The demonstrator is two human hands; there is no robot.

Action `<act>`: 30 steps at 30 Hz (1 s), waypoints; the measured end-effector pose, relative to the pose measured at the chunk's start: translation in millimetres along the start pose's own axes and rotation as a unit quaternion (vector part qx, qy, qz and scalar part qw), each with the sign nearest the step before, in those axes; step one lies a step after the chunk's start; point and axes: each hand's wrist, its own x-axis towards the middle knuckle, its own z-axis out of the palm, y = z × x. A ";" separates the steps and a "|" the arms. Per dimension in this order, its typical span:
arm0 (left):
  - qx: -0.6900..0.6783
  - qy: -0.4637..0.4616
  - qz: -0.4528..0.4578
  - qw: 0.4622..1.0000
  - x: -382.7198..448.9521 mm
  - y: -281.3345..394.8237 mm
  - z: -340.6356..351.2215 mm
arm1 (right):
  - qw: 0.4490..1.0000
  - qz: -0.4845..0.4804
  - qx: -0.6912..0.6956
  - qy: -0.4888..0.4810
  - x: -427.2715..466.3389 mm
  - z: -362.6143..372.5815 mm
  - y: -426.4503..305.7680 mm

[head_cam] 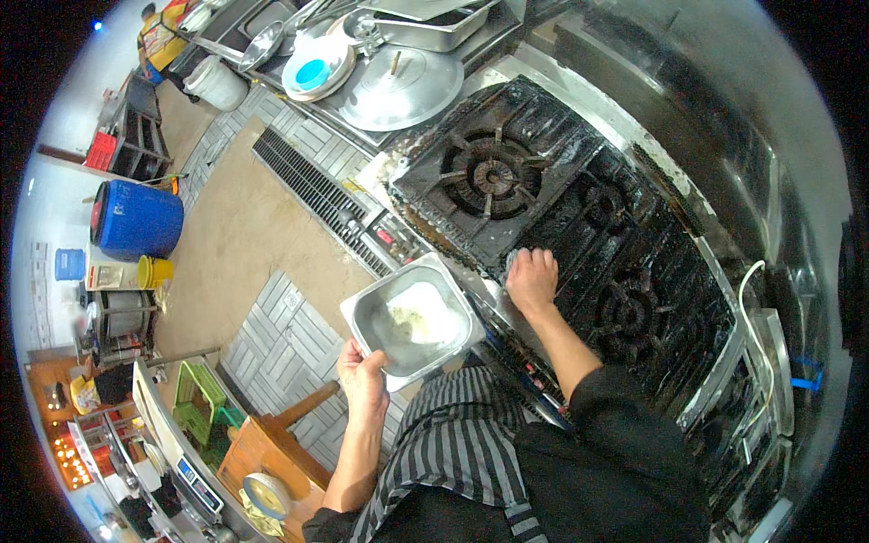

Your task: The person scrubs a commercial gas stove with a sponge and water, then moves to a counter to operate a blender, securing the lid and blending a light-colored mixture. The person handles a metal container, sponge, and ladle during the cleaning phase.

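Note:
My left hand (364, 378) grips the near corner of a square stainless steel food pan (397, 360). Inside the pan sits a whitish, foamy liquid (424, 315). My right hand (532, 282) is closed over a grey scrubber (511, 262), probably steel wool, mostly hidden under the fingers. It presses near the front edge of a blackened gas stove (563, 224). Beyond that hand is a large round cast-iron burner (493, 176) with its grate. Another burner (626, 311) lies to the right of my right forearm. The stove top looks wet and shiny in places.
A large aluminium lid (400, 88) and stacked bowls (319, 71) occupy the counter past the stove. A floor drain grate (319, 197) runs along the left. Blue drum (139, 218), wooden table (271, 461) and white hose (750, 305) are around. Another person (163, 41) stands far off.

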 end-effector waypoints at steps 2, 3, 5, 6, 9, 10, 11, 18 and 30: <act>0.023 -0.001 0.013 1.000 -0.5 -2.0 -2.6 | 0.999 0.008 -0.040 -0.006 26.2 16.3 16.4; 0.032 -0.002 0.019 0.999 -2.2 -3.3 -4.6 | 0.997 0.015 -0.074 0.017 39.3 22.2 30.1; 0.036 0.018 0.013 0.999 -5.4 -4.5 -8.0 | 0.990 0.068 -0.121 -0.015 80.7 24.7 69.5; 0.045 0.024 0.011 0.999 -7.6 -4.5 -9.4 | 0.985 0.088 -0.147 -0.005 107.2 22.2 90.0; 0.037 0.038 0.004 0.999 -12.9 -3.3 -10.7 | 0.971 0.152 -0.184 0.024 140.1 11.1 106.5; 0.027 0.040 0.000 0.999 -13.9 -2.7 -10.0 | 0.966 0.163 -0.198 0.036 139.7 6.9 99.2; 0.027 0.042 0.000 0.999 -14.2 -2.1 -8.4 | 0.971 0.141 -0.187 0.038 132.7 1.8 88.6; 0.021 0.036 0.005 0.999 -9.3 2.5 5.5 | 0.987 0.087 -0.132 -0.037 94.6 -18.3 60.8; 0.096 -0.015 0.044 0.994 9.2 10.8 36.4 | 0.965 0.078 0.251 -0.005 66.0 -67.2 11.7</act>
